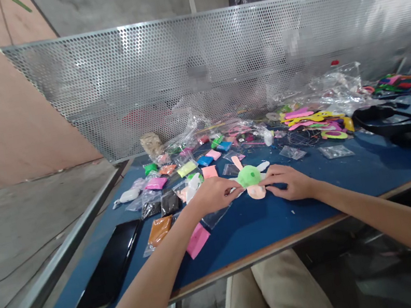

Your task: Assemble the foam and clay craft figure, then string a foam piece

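Note:
Over the blue table, a small soft clay figure point(249, 176) is between my two hands. Its round part is green, with a peach lobe at the near side, a peach strip at the top and pale strips at the sides. My left hand point(218, 194) pinches its left edge. From the right, my right hand point(288, 182) has thumb and forefinger closed against the figure's side, near the peach lobe. The fingertips hide parts of both edges. Just left of my left hand lies a white piece point(194, 187), partly covered by it.
Clay packets surround the left hand, among them an orange-brown one point(160, 231) and a pink one point(197, 240). A black tablet-like slab point(108, 267) lies front left. Foam pieces point(313, 117), a black strap point(394, 130) and clear plastic bags lie along the perforated metal panel point(161, 77).

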### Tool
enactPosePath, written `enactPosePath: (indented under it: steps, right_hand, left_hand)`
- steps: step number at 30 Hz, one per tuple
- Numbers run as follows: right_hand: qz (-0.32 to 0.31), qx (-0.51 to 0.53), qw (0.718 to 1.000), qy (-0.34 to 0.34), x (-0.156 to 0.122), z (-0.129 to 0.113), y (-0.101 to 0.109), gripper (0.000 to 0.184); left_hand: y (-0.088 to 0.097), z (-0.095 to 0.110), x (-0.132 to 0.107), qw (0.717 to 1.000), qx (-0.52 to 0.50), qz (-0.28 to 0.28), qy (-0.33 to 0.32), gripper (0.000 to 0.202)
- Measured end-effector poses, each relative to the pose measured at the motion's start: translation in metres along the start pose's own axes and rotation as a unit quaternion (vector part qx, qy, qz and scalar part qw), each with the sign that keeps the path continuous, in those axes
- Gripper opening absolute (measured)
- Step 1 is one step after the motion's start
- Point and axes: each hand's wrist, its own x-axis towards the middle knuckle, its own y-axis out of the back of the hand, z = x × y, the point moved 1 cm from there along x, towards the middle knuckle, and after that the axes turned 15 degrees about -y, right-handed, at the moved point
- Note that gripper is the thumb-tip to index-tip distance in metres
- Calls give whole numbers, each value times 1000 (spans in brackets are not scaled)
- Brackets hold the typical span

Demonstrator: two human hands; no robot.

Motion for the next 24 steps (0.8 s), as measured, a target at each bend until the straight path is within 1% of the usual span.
enactPosePath:
  steps: [4,10,14,20,24]
  right_hand:
    - [15,-44,998,30,-1,0,0,27]
    - [6,-64,997,42,1,0,-1,25]
    - [29,-92,994,52,-1,-1,1,27]
    - [33,-155,984,81,-3,-5,1,24]
    - [36,-170,981,88,-3,-5,1,30]
  left_hand:
    - [0,0,0,1000,-3,1,0,34]
    - [0,-1,0,1000,1,2,-3,32]
    - [0,-1,-1,1000,7,10,-3,32]
    - [2,-5,-3,1000,13,22,-10,33]
    - [4,-7,-4,999,28,34,-5,34]
